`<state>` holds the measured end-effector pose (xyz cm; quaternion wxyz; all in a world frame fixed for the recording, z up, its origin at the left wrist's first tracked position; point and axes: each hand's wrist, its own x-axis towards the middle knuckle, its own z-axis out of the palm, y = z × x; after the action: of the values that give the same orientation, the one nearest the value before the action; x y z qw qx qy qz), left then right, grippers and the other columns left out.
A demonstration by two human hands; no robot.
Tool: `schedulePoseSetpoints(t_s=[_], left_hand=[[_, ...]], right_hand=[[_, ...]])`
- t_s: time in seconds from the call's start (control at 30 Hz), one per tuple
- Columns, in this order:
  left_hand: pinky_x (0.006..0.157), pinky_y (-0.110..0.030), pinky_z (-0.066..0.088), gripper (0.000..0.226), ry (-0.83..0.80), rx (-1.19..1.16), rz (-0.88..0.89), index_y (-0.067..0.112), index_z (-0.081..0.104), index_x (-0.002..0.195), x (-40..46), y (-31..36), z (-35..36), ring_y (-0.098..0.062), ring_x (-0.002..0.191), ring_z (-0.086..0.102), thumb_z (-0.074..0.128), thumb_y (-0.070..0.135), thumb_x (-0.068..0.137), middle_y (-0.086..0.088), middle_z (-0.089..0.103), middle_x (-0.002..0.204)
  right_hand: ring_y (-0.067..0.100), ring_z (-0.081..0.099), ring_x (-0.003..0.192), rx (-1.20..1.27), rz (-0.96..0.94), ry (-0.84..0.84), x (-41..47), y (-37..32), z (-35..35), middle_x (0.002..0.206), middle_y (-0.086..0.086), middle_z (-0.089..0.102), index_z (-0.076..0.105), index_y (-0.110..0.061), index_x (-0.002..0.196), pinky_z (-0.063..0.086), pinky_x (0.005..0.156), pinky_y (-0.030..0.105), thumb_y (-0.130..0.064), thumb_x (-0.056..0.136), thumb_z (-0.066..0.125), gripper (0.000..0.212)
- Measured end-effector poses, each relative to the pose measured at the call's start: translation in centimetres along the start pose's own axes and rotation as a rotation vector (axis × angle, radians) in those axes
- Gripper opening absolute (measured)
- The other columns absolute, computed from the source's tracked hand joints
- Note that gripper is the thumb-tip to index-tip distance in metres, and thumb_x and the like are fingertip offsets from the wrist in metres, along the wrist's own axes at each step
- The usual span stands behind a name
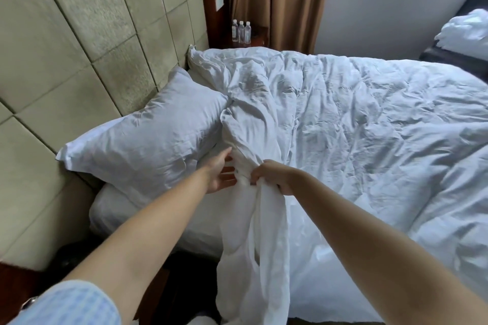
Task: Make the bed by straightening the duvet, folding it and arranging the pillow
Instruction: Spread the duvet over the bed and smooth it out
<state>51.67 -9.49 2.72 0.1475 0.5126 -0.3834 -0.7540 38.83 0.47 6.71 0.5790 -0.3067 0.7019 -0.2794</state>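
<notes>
White cotton covered nearly the whole field: the duvet (369, 119) lay crumpled across the bed (111, 208), its surface creased throughout, with one corner bunched against the headboard (66, 42) at the far side and its near edge pulled off the mattress and hanging toward the floor in a long twisted fold. The headboard, padded in olive-beige square panels, filled the upper left. The pillow (137, 140), also white, leaned tilted against the headboard, with its right end touching the bunched duvet edge. Brown curtains (277, 0) hung behind the bed beside a grey wall, and a second bed (464, 31) with white bedding showed at the right margin. My right hand (274, 177) was closed in a fist around the gathered duvet edge, knuckles up, the cloth falling from below the grip. My left hand (220, 174) reached in just beside it, palm turned toward the cloth; its fingers were straight and lay against the fold, partly hidden behind it, with the thumb up near the pillow's edge, and I could not tell whether the fingertips pinched anything. A pale blue checked sleeve (66, 306) covered my left upper arm. Three clear water bottles (240, 31) stood together on a dark nightstand (257, 37) between the headboard and the curtains.
</notes>
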Motion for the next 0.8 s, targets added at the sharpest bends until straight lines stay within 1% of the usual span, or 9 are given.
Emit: schedulePoseSetpoints(t_s=[0.17,0.23,0.33,0.4,0.47,0.53,0.6,0.7,0.8], left_hand=[[0.080,-0.037,0.054,0.054,-0.072,-0.051,-0.021,0.005,0.062,0.112,4.0,2.9,-0.7,-0.025,0.090,0.066,0.062,0.052,0.085,-0.013,0.069,0.099],[0.089,-0.037,0.051,0.054,-0.109,-0.060,-0.044,0.004,0.061,0.116,5.5,4.1,-0.9,-0.026,0.099,0.065,0.064,0.048,0.085,-0.015,0.068,0.109],[0.078,-0.035,0.053,0.039,-0.115,-0.059,-0.050,0.004,0.064,0.104,7.8,5.4,-1.2,-0.025,0.087,0.067,0.063,0.040,0.087,-0.014,0.071,0.094],[0.067,-0.031,0.054,0.022,-0.113,-0.001,-0.028,0.006,0.065,0.094,8.9,6.5,-1.4,-0.025,0.076,0.065,0.060,0.026,0.087,-0.013,0.069,0.085],[0.065,-0.031,0.053,0.018,-0.069,0.061,0.025,0.005,0.063,0.087,10.1,8.0,-1.5,-0.025,0.070,0.062,0.064,0.014,0.071,-0.015,0.064,0.086],[0.064,-0.032,0.052,0.022,-0.014,0.138,0.102,0.002,0.060,0.079,11.6,9.8,-1.3,-0.026,0.064,0.060,0.061,0.006,0.058,-0.016,0.061,0.081],[0.059,-0.029,0.049,0.004,-0.016,0.219,0.176,0.001,0.058,0.064,12.0,11.9,0.0,-0.024,0.058,0.056,0.057,-0.002,0.063,-0.016,0.056,0.071],[0.058,-0.028,0.045,0.043,-0.094,0.342,0.239,0.007,0.057,0.038,11.3,14.2,3.1,-0.022,0.056,0.049,0.046,-0.010,0.076,-0.012,0.049,0.063],[0.041,-0.018,0.043,0.023,-0.133,0.312,0.304,0.002,0.053,0.063,10.3,16.3,7.3,-0.019,0.054,0.047,0.043,-0.008,0.081,-0.010,0.046,0.064]], right_hand=[[0.030,0.060,0.079,-0.019,0.094,-0.125,0.6,-1.9,-0.9,0.092,0.017,0.061,0.060,-0.006,0.090,0.052,0.080,0.038,0.002,0.076,0.059,0.016],[0.031,0.062,0.084,-0.010,0.112,-0.172,1.0,-2.6,-1.1,0.096,0.017,0.064,0.062,-0.007,0.092,0.053,0.084,0.039,0.005,0.082,0.055,0.018],[0.029,0.065,0.083,-0.004,0.137,-0.225,2.1,-3.7,-1.2,0.095,0.015,0.067,0.064,-0.005,0.100,0.055,0.082,0.037,0.003,0.081,0.058,0.022],[0.031,0.065,0.089,-0.014,0.170,-0.229,3.0,-4.6,-1.0,0.103,0.018,0.067,0.063,0.000,0.112,0.055,0.084,0.038,-0.002,0.072,0.064,0.041],[0.033,0.064,0.093,-0.007,0.207,-0.214,4.0,-5.2,-0.7,0.110,0.020,0.065,0.059,0.003,0.121,0.054,0.087,0.040,-0.002,0.071,0.066,0.051],[0.029,0.065,0.087,0.040,0.202,-0.182,4.7,-5.8,-0.4,0.104,0.018,0.067,0.062,0.002,0.115,0.054,0.085,0.039,0.001,0.081,0.061,0.034],[0.025,0.066,0.077,0.096,0.185,-0.146,5.3,-6.0,-0.4,0.088,0.012,0.069,0.066,-0.002,0.099,0.055,0.081,0.038,0.003,0.085,0.058,0.017],[0.024,0.066,0.074,0.147,0.146,-0.102,5.9,-6.0,-1.4,0.080,0.009,0.069,0.066,-0.007,0.088,0.056,0.079,0.040,0.006,0.085,0.057,0.016],[0.029,0.065,0.082,0.193,0.099,-0.009,6.5,-5.7,-3.5,0.088,0.013,0.067,0.064,-0.006,0.094,0.055,0.086,0.047,0.008,0.080,0.061,0.020]])
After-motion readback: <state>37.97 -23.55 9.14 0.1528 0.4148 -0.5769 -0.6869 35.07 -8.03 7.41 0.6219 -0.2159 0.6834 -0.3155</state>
